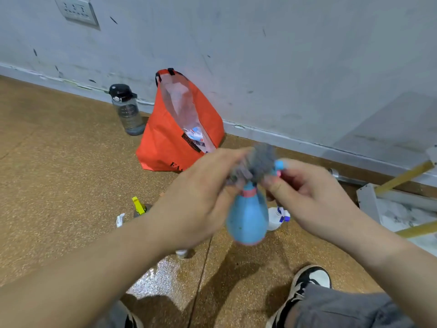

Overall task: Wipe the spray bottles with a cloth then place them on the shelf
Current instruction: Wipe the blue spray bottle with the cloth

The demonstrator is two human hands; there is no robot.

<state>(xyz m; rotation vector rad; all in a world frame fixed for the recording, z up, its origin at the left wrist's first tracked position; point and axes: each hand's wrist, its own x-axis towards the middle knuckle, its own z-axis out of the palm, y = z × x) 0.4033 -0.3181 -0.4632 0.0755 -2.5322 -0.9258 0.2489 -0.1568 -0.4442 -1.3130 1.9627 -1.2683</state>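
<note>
Right grip [312,195] pinches the nozzle [279,165] of the round blue plastic spray bottle [247,218], steadying it above the floor [59,174], so my left grip [201,197], bunching the fuzzy grey cloth [260,162], can rub its head.

Orange bag [163,138] beside water bottle [128,112]

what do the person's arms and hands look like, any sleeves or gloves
The left hand and right hand come from arms bare to the frame edge: no sleeves, gloves, watch or bracelet. No rings show, though both hands are blurred.
</note>
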